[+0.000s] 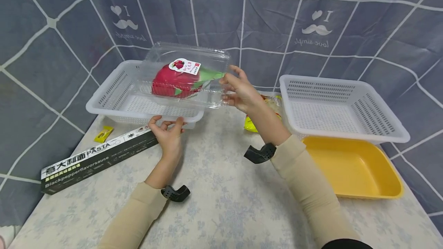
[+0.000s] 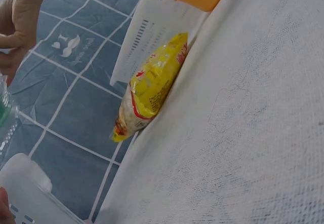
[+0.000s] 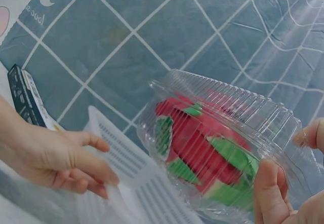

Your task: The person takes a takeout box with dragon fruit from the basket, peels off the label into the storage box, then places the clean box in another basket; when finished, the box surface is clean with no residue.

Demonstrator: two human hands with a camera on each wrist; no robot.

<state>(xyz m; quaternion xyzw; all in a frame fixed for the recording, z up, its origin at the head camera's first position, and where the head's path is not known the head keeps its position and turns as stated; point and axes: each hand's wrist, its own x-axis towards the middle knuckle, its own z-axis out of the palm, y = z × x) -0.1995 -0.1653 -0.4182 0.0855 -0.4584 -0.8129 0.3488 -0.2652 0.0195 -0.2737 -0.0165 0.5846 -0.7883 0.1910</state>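
My right hand [image 1: 243, 91] grips the right end of a clear plastic clamshell box [image 1: 214, 58], which is held in the air over the left white basket [image 1: 104, 95]. Inside the box lies a red dragon fruit [image 1: 162, 78] with green tips, and a white label [image 1: 185, 66] is on the box. The right wrist view also shows the dragon fruit [image 3: 202, 143] through the ribbed plastic. My left hand [image 1: 168, 137] pinches the front rim of that basket near its right corner, thumb and fingers bent at the edge.
A long black pasta box [image 1: 100, 160] lies in front of the left basket, by a small yellow packet [image 1: 104, 134]. A yellow bag [image 2: 157, 82] lies between the baskets. On the right stand another white basket [image 1: 346, 131] and a yellow tub [image 1: 353, 172]. A curtain [image 1: 270, 22] hangs behind.
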